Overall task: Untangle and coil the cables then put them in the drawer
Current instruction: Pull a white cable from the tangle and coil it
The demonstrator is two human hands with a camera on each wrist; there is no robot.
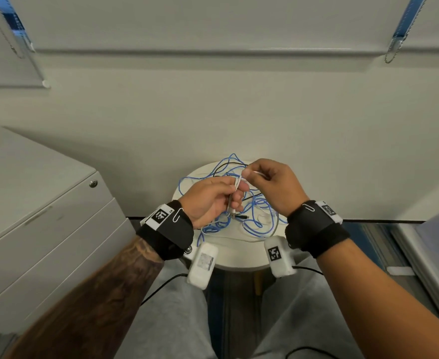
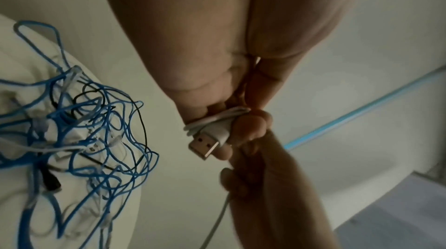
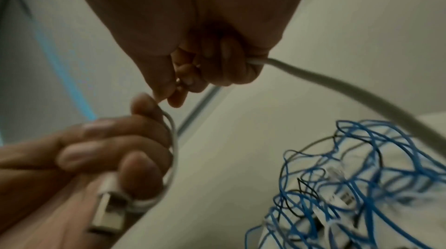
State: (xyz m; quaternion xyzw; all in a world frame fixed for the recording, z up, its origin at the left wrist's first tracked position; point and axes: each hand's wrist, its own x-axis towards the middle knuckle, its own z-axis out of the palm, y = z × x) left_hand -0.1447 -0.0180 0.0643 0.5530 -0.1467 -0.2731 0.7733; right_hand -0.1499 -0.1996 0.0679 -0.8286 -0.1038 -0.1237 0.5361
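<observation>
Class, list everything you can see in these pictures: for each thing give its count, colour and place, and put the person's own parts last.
White cable: one, white, partly coiled in the left hand, its free run pinched by the right hand.
USB plug: one, white and silver, sticking out below the left fingers.
Blue cable tangle: count unclear, blue, on the stool.
Black cable: at least one, black, within the tangle.
Stool: one, white, round, in front of the knees.
Drawer cabinet: one, light grey, at left, drawers closed.
Wrist cameras: two, white, under the wrists.
Left hand: one, holds the coil.
Right hand: one, pinches the cable.
</observation>
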